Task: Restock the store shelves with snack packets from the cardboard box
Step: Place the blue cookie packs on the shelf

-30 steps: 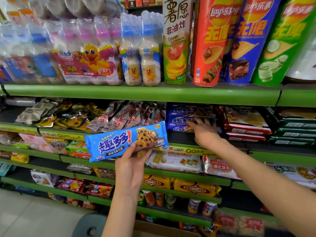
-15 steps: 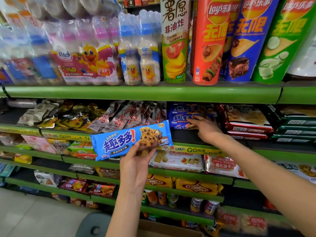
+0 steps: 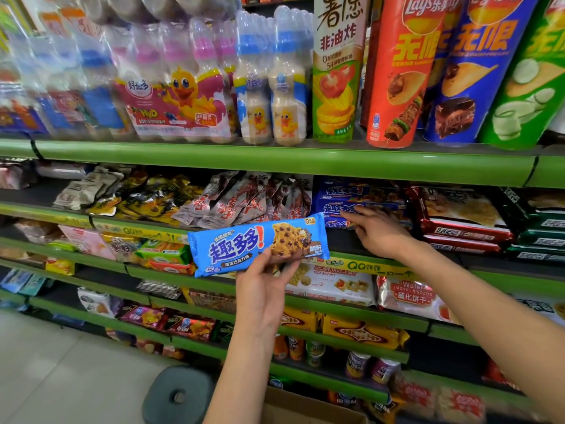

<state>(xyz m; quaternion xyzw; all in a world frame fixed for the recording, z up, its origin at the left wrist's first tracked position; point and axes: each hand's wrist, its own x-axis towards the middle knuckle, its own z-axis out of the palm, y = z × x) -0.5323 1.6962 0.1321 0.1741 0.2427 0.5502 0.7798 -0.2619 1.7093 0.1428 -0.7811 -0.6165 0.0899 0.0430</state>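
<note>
One blue cookie packet (image 3: 259,244) (趣多多)

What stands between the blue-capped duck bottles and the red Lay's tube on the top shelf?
In the head view, one tall chip box with a tomato picture stands between the duck bottles and the red Lay's tube.

Round grey plastic stool seat (image 3: 178,396) at 6 o'clock on pale tiled floor (image 3: 55,371). Shrink-wrapped clear milk-drink bottles with yellow duck labels (image 3: 183,96) at 11 o'clock, tall red crisp tube (image 3: 397,75) at 1 o'clock, small drink cans (image 3: 357,364) at 5 o'clock
</note>
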